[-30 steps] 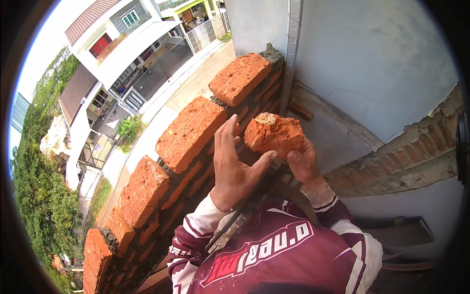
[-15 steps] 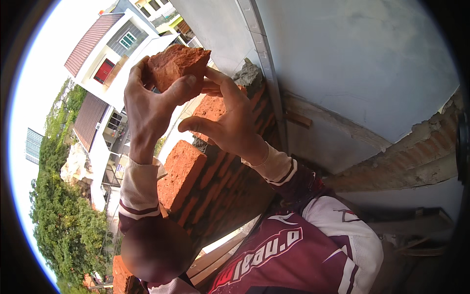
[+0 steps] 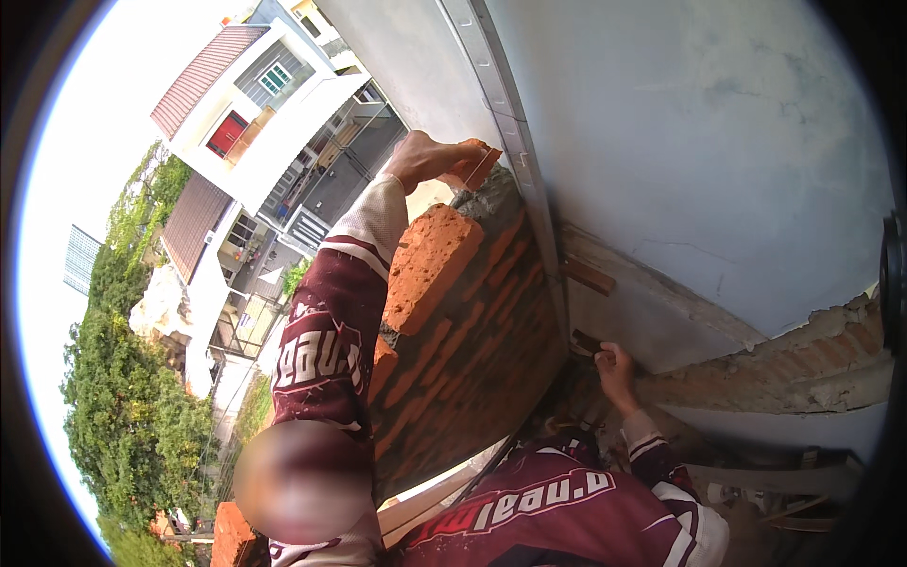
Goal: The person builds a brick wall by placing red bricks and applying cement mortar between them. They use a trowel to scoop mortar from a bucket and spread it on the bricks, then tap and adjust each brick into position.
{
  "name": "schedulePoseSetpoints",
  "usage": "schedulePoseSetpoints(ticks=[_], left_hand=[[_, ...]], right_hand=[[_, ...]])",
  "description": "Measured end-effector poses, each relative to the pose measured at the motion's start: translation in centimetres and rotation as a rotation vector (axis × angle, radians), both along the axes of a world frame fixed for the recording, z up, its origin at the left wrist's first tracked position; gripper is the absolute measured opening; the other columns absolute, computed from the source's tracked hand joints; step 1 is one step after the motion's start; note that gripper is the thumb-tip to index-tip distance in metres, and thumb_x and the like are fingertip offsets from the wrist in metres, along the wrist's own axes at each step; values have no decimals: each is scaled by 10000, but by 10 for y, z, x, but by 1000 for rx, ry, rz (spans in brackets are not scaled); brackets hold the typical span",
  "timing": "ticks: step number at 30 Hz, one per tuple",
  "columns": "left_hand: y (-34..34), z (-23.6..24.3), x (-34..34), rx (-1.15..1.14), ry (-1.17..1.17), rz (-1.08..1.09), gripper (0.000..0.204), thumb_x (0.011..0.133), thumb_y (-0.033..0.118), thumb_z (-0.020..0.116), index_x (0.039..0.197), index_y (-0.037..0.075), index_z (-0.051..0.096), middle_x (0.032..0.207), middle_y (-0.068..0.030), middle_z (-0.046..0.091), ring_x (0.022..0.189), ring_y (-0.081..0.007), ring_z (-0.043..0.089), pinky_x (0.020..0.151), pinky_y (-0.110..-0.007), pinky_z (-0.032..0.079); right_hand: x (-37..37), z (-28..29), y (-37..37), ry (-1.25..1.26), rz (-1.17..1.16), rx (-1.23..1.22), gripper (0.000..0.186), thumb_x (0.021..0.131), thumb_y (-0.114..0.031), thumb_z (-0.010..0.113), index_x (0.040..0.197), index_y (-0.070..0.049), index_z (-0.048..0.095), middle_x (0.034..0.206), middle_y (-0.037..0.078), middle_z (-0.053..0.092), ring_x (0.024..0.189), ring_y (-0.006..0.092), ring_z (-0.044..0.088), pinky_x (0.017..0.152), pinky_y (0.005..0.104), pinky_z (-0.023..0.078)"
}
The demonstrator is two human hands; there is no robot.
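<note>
My left hand [image 3: 420, 159] reaches out to the far end of the brick wall [image 3: 463, 350]. Its fingers are closed round a broken piece of red brick [image 3: 479, 164], which sits over grey mortar [image 3: 496, 196] beside the upright metal strip. Nearer me, a whole red brick [image 3: 430, 265] lies on the wall's top edge. Lower down to the right, my right hand [image 3: 616, 373] is closed. A small dark flat piece [image 3: 587, 342] shows at its fingertips; its kind is unclear.
A grey plastered wall [image 3: 680, 142] rises on the right, behind a vertical metal strip [image 3: 505, 104]. A wooden stub [image 3: 588, 276] juts out there. Another brick [image 3: 231, 537] stands at lower left. Beyond the brick wall, the drop shows houses [image 3: 246, 104] and trees [image 3: 132, 406].
The broken brick has gone from up between both hands to the mortar at the wall's far end, in my left hand. My right hand has left it and dropped down to the right.
</note>
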State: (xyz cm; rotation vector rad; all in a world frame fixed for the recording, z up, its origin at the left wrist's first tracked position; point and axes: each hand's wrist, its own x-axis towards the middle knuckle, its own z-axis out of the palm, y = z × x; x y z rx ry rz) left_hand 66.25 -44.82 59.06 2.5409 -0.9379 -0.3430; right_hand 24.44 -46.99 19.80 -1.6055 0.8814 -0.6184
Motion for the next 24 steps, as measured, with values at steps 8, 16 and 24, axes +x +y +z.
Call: schedulePoseSetpoints(ticks=[8,16,24], left_hand=[[-20,-30,-6,64,-56,50,887,581,696,864,904,-119,732,896,-205,715,850,-284,714,691,-362,558],[-21,-33,-8,111,-66,-31,876,586,718,858,804,-118,714,817,-181,702,775,-254,698,642,-355,533],[-17,-26,-13,181,-33,-66,956,541,749,875,879,-134,740,977,-252,731,962,-336,714,838,-389,551]], right_hand=[[-73,-91,-1,342,32,-105,270,919,-142,685,1130,24,661,983,200,736,931,334,725,841,406,548],[-77,-91,-6,375,54,-170,247,930,-187,670,1106,-14,684,988,211,734,941,374,724,837,435,557],[-71,-85,-12,450,87,-22,291,912,-188,704,1144,-12,689,988,214,739,917,348,730,828,424,557]])
